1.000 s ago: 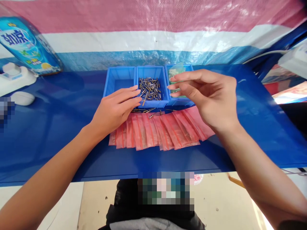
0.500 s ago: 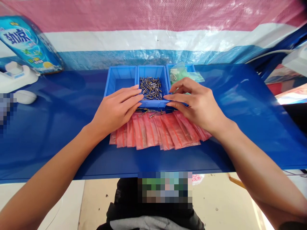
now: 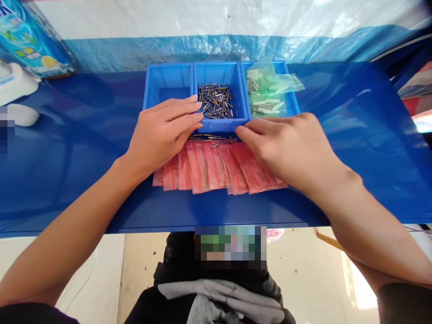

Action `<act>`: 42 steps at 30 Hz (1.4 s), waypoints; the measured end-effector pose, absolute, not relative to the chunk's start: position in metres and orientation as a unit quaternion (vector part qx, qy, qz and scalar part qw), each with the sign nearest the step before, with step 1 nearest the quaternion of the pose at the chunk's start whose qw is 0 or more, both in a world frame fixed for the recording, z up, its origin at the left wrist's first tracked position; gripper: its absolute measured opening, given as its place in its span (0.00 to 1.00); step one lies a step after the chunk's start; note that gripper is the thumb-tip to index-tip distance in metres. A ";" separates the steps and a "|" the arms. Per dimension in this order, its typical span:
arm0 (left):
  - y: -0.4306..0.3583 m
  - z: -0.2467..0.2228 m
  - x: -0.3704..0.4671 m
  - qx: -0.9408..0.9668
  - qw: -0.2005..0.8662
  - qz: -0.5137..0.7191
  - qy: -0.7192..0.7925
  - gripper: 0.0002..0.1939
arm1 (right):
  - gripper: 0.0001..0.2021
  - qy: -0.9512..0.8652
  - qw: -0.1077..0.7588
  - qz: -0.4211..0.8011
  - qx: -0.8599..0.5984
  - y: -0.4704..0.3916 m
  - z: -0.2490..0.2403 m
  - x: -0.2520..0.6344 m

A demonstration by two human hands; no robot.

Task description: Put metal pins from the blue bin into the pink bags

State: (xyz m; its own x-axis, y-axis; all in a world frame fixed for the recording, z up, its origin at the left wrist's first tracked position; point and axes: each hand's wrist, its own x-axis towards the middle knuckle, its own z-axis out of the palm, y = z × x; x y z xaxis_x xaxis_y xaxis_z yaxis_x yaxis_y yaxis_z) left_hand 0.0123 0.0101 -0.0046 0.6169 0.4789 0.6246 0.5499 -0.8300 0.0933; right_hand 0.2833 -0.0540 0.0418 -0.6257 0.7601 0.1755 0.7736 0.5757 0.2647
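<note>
A blue plastic bin (image 3: pixel 221 126) holds a heap of blind rivets (image 3: pixel 218 101). My left hand (image 3: pixel 162 132) reaches over its left front corner, fingers outstretched and nearly side by side, with nothing visible in them; its thumb is hidden. At the bin's right front corner is my right hand (image 3: pixel 283 144), thumb and fingers closed together; whatever they hold, if anything, is hidden. Several loose rivets (image 3: pixel 207 137) lie before the bin. Below them a row of red zip bags (image 3: pixel 216 168) overlaps on the table, partly covered by my hands.
To the left stands a second blue bin (image 3: pixel 170 72). On the right, another bin (image 3: pixel 293 101) holds green-tinted bags (image 3: pixel 266 96) with pale parts. A white mouse (image 3: pixel 23 115), a tape dispenser (image 3: pixel 16 83) and a blue detergent pack (image 3: pixel 35 45) occupy the far left of the blue table (image 3: pixel 354 148).
The view has tilted downward. My right hand has turned, its fingers drawing together and dropping from the bin's front wall to its corner. My left hand keeps its place at the bin.
</note>
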 end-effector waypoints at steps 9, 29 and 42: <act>0.012 -0.003 0.009 -0.905 -0.008 -0.324 -0.276 0.11 | 0.16 -0.909 0.032 -0.192 -0.368 -0.050 0.022 0.276; 0.012 -0.006 0.008 -0.908 0.014 -0.340 -0.244 0.12 | 0.11 -0.712 0.526 0.312 -0.344 -0.045 0.024 0.268; 0.011 -0.003 0.010 -0.908 0.068 -0.338 -0.239 0.10 | 0.17 -0.953 0.106 -0.169 -0.227 -0.037 0.003 0.253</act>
State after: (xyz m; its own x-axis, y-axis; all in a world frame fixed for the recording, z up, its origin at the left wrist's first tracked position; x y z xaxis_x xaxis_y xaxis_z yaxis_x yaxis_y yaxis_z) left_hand 0.0098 0.0111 -0.0031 0.6579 0.3871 0.6459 0.4791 -0.8770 0.0377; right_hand 0.2534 -0.0372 0.0028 -0.8742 0.3973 0.2793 0.4690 0.8399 0.2732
